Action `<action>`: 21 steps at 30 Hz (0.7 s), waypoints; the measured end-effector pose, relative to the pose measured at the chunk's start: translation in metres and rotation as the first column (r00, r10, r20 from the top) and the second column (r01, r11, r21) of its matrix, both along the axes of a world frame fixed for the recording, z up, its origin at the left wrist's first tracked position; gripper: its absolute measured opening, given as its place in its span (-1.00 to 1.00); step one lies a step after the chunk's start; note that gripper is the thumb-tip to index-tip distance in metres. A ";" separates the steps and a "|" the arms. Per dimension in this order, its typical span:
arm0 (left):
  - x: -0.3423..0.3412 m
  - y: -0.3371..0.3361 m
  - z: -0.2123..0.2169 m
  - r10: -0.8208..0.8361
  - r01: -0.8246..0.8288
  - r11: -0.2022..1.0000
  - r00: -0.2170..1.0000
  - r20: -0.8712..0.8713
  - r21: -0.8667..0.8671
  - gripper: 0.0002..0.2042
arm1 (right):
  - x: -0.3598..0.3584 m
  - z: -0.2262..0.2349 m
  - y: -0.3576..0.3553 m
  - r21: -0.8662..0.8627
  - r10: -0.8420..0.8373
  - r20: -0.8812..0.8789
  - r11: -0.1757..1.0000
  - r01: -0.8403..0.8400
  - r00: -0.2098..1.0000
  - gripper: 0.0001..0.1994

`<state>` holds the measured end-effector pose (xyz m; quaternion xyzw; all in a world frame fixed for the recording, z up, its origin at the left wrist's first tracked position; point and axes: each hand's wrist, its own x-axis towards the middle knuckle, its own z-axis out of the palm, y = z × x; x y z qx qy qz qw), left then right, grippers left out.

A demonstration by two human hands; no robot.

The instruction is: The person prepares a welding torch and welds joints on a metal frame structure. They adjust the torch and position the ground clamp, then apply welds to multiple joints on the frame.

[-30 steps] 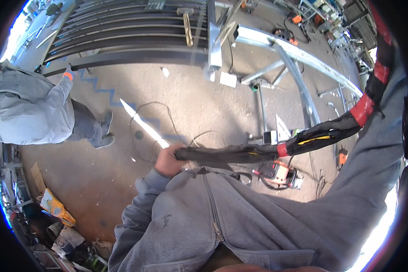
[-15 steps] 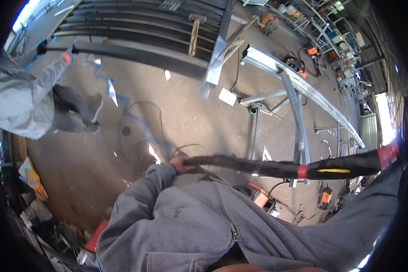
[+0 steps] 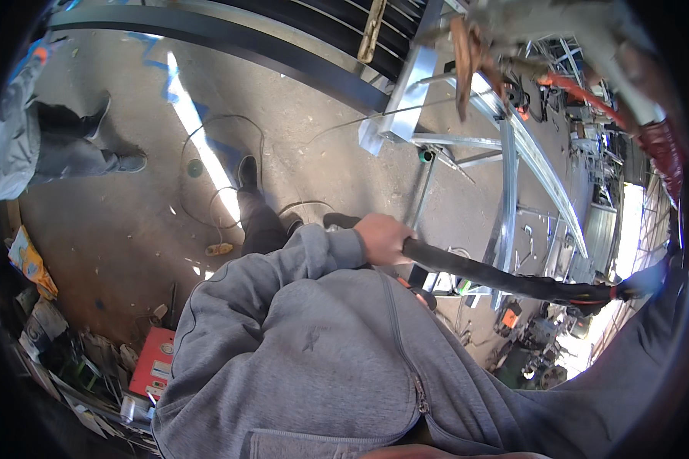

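Note:
My left hand [image 3: 389, 239] is closed round the left end of a long black wrapped handle [image 3: 497, 281], in front of my waist. From that fist the handle runs right and slightly down toward the rim. My right sleeve [image 3: 628, 359] stretches up to the right rim, where the hand itself does not show. High at the right is a blurred brown and tan object [image 3: 528, 46] with an orange-red strip [image 3: 586, 99] and a dark red wrapped part [image 3: 661, 157]. Whether it joins the handle, I cannot tell.
A black slatted metal frame [image 3: 306, 46] with a hammer [image 3: 371, 34] on it lies ahead. Galvanized steel profiles [image 3: 507, 191] stand to its right. A cable loop [image 3: 260, 145] lies on the floor near my foot. Another person [image 3: 15, 145] is at far left, above a red box [image 3: 151, 359].
My left hand has moved right and up with the handle's end. The blurred object has come into the upper right. The view has shifted; the other person sits nearer the left rim.

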<state>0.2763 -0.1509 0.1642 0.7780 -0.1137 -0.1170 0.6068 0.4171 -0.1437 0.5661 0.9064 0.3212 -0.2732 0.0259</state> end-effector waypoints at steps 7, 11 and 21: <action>0.033 0.080 0.015 -0.150 0.173 0.970 0.979 0.137 -0.172 -0.70 | 0.071 -0.078 0.148 -0.324 -0.029 -0.052 0.946 0.011 0.998 -0.59; 0.041 0.106 0.003 -0.216 0.250 0.937 0.964 0.158 -0.245 -0.68 | 0.102 -0.126 0.187 -0.453 -0.055 -0.109 0.892 -0.001 0.992 -0.64; 0.052 0.131 -0.009 -0.236 0.302 0.888 0.946 0.221 -0.346 -0.74 | 0.153 -0.190 0.206 -0.478 -0.120 -0.330 0.876 -0.056 0.936 -0.68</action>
